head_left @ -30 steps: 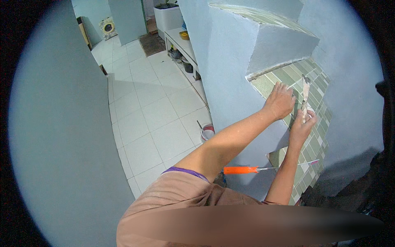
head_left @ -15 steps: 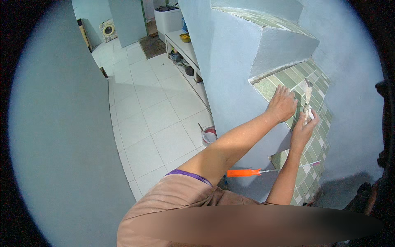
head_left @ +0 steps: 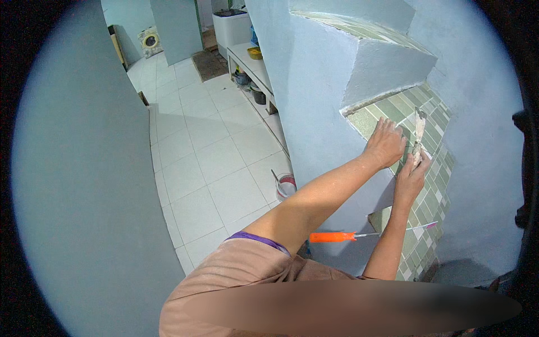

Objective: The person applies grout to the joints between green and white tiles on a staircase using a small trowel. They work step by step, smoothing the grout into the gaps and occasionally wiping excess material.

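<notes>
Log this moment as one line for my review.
left hand: at green tiles, grip unclear | right hand: holding whitish scraper | orange-handled tool: unheld

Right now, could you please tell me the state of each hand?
Left hand: fingers bent over the green tiles; whether it grips anything cannot be told.
Right hand: closed, holding a smeared scraper.

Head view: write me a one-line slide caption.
Right hand gripping a caked scraper over green tiles, left hand close beside it, an orange handle lower in the frame.
</notes>
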### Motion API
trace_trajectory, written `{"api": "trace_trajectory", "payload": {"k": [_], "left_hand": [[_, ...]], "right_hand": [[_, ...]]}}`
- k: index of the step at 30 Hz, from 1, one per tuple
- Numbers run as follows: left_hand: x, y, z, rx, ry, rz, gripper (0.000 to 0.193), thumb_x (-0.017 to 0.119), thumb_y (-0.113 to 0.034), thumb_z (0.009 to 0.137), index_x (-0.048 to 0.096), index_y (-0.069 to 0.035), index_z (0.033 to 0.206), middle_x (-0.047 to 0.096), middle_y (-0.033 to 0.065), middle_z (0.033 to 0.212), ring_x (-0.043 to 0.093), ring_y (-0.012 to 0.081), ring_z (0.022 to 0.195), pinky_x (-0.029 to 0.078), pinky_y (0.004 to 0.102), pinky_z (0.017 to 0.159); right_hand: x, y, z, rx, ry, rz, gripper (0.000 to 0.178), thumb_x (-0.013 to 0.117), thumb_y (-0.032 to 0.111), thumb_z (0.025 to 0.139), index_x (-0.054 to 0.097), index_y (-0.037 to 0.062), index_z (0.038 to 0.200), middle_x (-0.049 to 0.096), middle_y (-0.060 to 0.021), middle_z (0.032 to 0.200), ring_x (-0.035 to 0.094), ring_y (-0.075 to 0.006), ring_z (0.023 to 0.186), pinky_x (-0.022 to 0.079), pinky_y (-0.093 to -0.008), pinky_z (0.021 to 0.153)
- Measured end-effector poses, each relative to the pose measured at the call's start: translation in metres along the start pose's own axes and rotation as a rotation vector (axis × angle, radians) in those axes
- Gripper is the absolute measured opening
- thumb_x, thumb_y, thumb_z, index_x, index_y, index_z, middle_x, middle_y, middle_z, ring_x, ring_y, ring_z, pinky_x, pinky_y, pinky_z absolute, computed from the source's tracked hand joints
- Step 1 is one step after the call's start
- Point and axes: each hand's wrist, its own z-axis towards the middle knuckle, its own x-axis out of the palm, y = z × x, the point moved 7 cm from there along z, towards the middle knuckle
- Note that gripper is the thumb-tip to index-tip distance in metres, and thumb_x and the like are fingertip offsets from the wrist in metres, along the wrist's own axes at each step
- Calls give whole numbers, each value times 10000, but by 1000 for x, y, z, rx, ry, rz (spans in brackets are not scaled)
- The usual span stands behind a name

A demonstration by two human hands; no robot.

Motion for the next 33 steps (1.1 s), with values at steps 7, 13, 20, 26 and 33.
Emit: {"api": "trace_trajectory", "payload": {"k": [7, 13, 20, 26, 33], "left_hand": [[3, 1, 2, 9, 1, -9, 382, 435, -273, 934, 603, 58, 1027, 575, 250, 1092, 491, 369, 1150, 271, 493, 1093], [2, 1, 1, 9, -27, 35, 385, 437, -276, 937, 604, 56, 1041, 576, 248, 1118, 484, 367, 1170, 262, 493, 1102], [6, 2, 1, -20, 54, 8, 417, 420, -289, 948, 598, 65, 1076, 550, 275, 1186, 460, 378, 1217, 226, 489, 1127], [4, 1, 1, -6, 11, 45, 386, 437, -280, 943, 603, 48, 1060, 571, 243, 1139, 485, 360, 1180, 257, 489, 1107], [7, 3, 2, -13, 35, 41, 388, 438, -282, 938, 604, 48, 1055, 566, 244, 1150, 482, 365, 1185, 256, 492, 1109]], "right_hand": [[-6, 6, -2, -8, -47, 74, 382, 502, 258, 961, 421, 79, 1289, 617, -270, 1091, 609, -440, 1003, 463, -473, 821], [0, 7, -2, -75, -27, -5, 399, 492, 242, 959, 387, 107, 1319, 621, -247, 1111, 614, -451, 969, 473, -503, 788], [5, 5, -1, -116, -5, -56, 420, 471, 262, 969, 386, 122, 1356, 634, -240, 1108, 620, -439, 984, 480, -479, 806], [6, 3, -1, -69, 22, -51, 396, 470, 267, 969, 396, 121, 1329, 636, -238, 1092, 630, -441, 947, 490, -482, 766], [5, 3, -2, -60, 24, -78, 375, 458, 280, 974, 385, 127, 1308, 642, -238, 1061, 632, -447, 920, 485, -492, 742]]}}
